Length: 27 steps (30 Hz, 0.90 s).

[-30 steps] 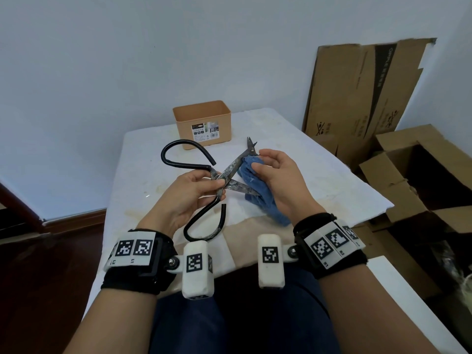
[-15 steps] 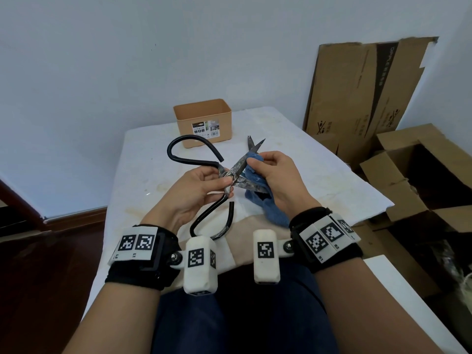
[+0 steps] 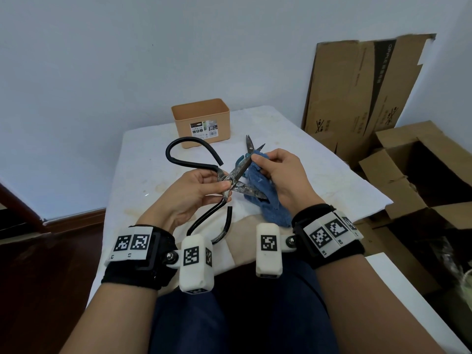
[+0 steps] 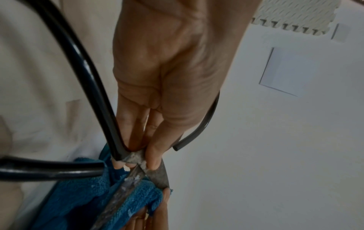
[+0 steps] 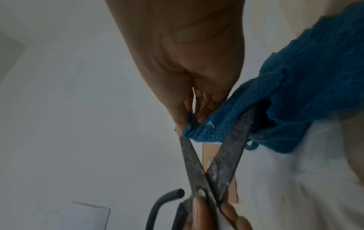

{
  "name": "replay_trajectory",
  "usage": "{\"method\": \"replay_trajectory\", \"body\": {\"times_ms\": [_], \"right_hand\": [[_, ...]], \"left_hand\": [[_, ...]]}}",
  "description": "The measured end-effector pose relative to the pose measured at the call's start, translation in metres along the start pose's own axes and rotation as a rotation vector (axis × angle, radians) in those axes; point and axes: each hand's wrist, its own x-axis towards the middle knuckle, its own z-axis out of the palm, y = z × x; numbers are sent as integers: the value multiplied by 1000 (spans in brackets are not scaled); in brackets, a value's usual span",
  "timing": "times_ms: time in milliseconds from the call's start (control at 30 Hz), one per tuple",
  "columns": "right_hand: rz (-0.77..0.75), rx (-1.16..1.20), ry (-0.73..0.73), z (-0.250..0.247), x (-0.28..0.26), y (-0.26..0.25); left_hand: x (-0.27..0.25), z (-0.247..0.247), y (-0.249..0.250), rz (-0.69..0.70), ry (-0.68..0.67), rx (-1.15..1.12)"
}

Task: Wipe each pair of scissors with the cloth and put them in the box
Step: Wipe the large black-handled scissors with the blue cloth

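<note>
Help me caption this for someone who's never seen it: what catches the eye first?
The big black-handled scissors at the centre, blades open, gripped near the pivot by the left hand. The right hand pinches a blue cloth against the upper blade. Behind them an orange box stands at the table's far edge.

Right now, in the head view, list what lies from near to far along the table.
left hand → black-handled scissors → small scissors → orange box
</note>
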Motion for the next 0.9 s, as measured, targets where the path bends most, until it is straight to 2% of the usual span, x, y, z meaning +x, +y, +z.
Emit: {"method": "replay_trajectory", "body": {"times_ms": [433, 600, 767, 900], "right_hand": [[-16, 16, 56, -6, 4, 0], [-38, 16, 118, -9, 6, -2], [-2, 53, 239, -16, 11, 3], [4, 96, 201, -16, 9, 4]], "left_hand": [[-2, -2, 2, -7, -25, 38], [-3, -3, 0, -18, -31, 36], [-4, -7, 1, -10, -17, -19], [-3, -11, 1, -23, 2, -27]]}}
